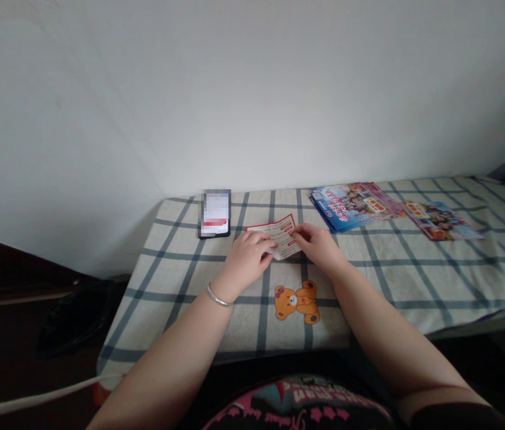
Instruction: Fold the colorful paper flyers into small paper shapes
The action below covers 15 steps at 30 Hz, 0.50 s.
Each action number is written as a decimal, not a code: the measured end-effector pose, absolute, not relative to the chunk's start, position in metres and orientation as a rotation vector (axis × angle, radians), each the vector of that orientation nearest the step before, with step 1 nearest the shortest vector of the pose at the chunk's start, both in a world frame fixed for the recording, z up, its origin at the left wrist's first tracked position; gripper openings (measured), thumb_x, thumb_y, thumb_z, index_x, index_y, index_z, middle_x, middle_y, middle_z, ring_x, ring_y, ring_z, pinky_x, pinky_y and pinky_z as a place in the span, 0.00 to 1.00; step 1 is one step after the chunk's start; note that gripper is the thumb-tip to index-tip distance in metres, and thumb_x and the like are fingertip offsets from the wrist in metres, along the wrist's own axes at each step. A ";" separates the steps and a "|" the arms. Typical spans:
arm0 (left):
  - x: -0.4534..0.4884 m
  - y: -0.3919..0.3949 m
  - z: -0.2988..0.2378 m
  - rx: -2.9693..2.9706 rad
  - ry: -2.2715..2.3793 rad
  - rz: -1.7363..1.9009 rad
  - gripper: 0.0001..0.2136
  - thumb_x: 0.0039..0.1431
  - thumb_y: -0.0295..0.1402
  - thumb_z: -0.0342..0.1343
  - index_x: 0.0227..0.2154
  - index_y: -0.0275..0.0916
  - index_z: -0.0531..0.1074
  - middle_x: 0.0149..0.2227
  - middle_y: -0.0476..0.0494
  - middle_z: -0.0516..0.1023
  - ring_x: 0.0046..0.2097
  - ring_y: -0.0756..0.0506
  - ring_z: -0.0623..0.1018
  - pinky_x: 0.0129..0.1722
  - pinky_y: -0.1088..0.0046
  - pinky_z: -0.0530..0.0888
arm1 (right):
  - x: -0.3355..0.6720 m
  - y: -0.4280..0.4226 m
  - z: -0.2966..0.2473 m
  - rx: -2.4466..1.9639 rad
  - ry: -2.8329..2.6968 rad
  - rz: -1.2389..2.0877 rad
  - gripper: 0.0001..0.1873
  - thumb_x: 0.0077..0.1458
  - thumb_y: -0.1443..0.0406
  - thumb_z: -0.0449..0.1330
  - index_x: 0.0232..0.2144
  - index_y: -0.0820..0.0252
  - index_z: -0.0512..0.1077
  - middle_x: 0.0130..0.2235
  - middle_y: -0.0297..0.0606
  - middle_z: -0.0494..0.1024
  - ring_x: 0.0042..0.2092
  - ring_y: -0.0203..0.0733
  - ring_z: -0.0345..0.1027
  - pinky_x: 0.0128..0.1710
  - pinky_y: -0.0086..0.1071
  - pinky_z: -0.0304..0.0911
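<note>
A small folded paper leaflet [279, 234], white with red print, lies on the checked cloth between my hands. My left hand [245, 258], with a silver bangle at the wrist, rests on its left part with the fingers curled down onto the paper. My right hand [317, 242] pinches the leaflet's right edge between thumb and fingers. Both hands press the paper against the table.
A phone [215, 214] lies behind my left hand. A stack of blue and pink leaflets [351, 206] and one separate leaflet [440, 220] lie at the back right. The checked tablecloth [180, 269] has an orange bear print [297, 301]. A white wall stands close behind.
</note>
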<state>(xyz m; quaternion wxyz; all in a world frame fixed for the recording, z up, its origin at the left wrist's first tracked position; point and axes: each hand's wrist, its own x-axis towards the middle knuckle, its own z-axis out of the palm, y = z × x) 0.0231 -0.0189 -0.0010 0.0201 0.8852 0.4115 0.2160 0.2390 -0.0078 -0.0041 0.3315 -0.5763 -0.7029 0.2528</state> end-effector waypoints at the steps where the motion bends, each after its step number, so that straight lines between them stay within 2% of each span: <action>1: 0.023 -0.019 -0.001 2.733 1.307 0.688 0.10 0.57 0.30 0.59 0.43 0.42 0.74 0.47 0.44 0.74 0.50 0.41 0.71 0.51 0.56 0.70 | 0.239 -0.008 -0.004 -1.467 -1.825 0.686 0.10 0.56 0.65 0.53 0.34 0.57 0.75 0.32 0.34 0.79 0.31 0.37 0.70 0.31 0.29 0.62; 8: 0.022 -0.019 0.000 2.697 1.451 0.680 0.11 0.57 0.31 0.58 0.44 0.41 0.74 0.47 0.42 0.73 0.50 0.40 0.71 0.51 0.56 0.70 | 0.251 -0.011 0.007 -1.330 -1.982 0.706 0.16 0.50 0.73 0.52 0.35 0.57 0.78 0.35 0.35 0.81 0.33 0.37 0.71 0.33 0.29 0.64; 12: 0.022 -0.021 0.002 2.682 1.517 0.668 0.11 0.59 0.32 0.56 0.45 0.41 0.74 0.47 0.42 0.74 0.50 0.40 0.71 0.52 0.56 0.70 | 0.260 -0.010 0.011 -1.268 -2.187 0.612 0.15 0.51 0.72 0.56 0.36 0.55 0.79 0.37 0.35 0.81 0.36 0.39 0.72 0.37 0.32 0.66; 15: 0.022 -0.022 0.001 2.679 1.575 0.675 0.13 0.59 0.32 0.55 0.48 0.41 0.73 0.51 0.41 0.72 0.55 0.38 0.68 0.56 0.55 0.67 | 0.261 -0.008 0.010 -1.291 -2.239 0.561 0.14 0.52 0.71 0.58 0.38 0.53 0.79 0.39 0.35 0.81 0.39 0.41 0.73 0.42 0.35 0.68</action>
